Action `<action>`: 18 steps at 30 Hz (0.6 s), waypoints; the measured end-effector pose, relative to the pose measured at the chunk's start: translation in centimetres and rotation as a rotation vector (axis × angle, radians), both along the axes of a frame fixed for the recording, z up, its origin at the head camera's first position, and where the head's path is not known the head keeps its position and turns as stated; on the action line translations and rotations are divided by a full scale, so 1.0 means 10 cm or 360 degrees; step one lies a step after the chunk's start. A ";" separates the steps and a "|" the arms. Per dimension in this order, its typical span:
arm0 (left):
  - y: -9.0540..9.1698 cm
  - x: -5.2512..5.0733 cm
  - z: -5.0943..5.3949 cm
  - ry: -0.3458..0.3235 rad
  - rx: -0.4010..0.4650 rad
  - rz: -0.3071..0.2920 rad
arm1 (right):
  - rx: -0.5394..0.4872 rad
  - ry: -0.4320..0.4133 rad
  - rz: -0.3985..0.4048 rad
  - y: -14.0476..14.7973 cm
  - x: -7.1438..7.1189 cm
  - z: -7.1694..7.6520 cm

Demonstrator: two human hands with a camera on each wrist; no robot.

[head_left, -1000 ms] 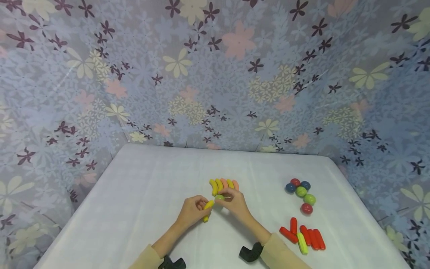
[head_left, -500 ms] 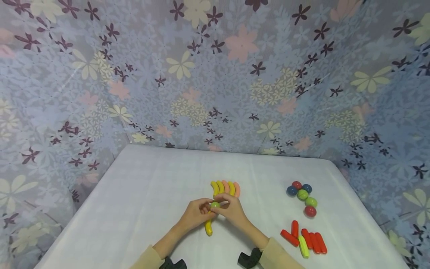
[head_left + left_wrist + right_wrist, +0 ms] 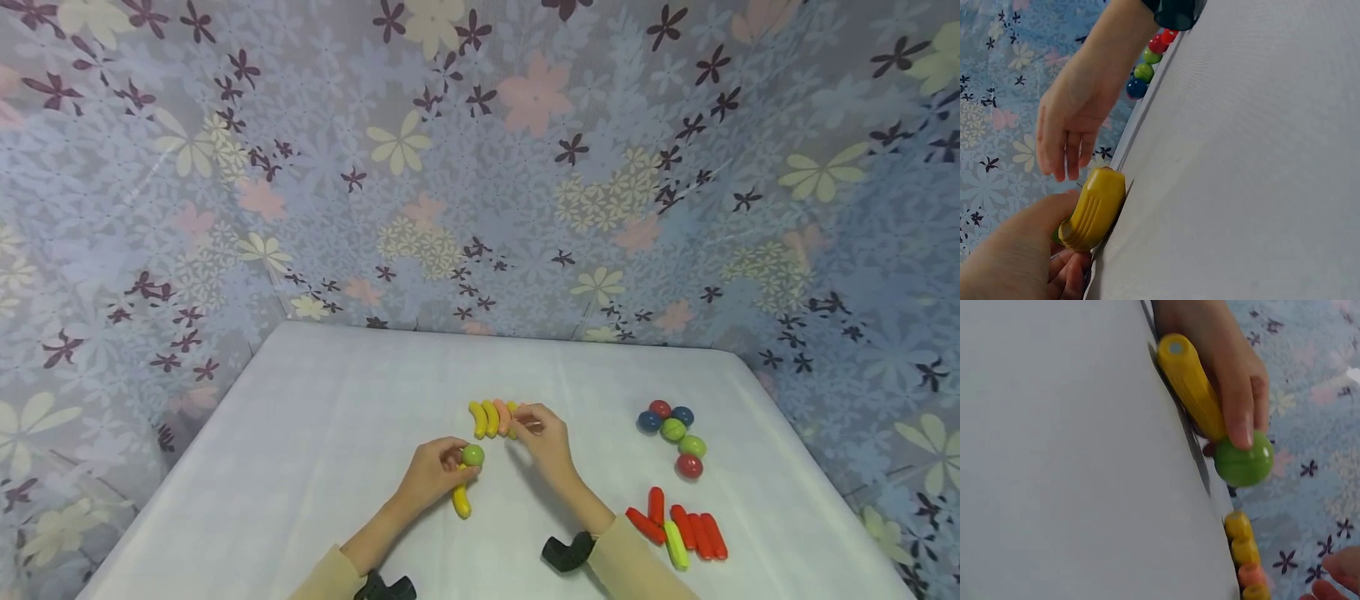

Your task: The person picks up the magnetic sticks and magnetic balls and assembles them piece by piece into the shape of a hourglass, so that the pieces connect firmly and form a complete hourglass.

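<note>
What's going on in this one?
A person's left hand holds a green ball at one end of a yellow banana-shaped piece. The right hand is at the right end of a row of yellow and pink pieces; whether it touches one is unclear. To the right lie more balls and, nearer, some red sticks.

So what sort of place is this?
Probably an indoor tabletop work booth, though the wider room is out of view. Showing it: a white-covered table, a flower-patterned backdrop behind and beside it, and a toy-like yellow banana and green ball in the left hand.
</note>
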State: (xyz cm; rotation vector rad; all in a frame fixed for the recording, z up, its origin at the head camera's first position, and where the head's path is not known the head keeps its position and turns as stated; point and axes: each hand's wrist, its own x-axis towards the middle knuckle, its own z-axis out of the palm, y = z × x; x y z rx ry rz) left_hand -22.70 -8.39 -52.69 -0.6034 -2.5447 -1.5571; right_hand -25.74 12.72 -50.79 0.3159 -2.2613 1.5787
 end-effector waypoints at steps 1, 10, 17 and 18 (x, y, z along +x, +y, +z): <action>0.00 0.00 0.00 0.0003 0.0000 0.0020 | 0.0007 0.0011 -0.0056 0.03 -0.03 -0.01; -0.01 0.01 -0.01 0.0030 -0.0017 0.0142 | 0.0201 -0.0025 -0.0265 0.16 -0.14 -0.13; -0.02 -0.02 0.00 0.0073 -0.0013 0.0220 | 0.0330 -0.0135 -0.0351 0.20 -0.12 -0.13; -0.02 -0.02 0.00 0.0089 -0.0009 0.0238 | 0.0330 -0.0149 -0.0386 0.21 -0.12 -0.12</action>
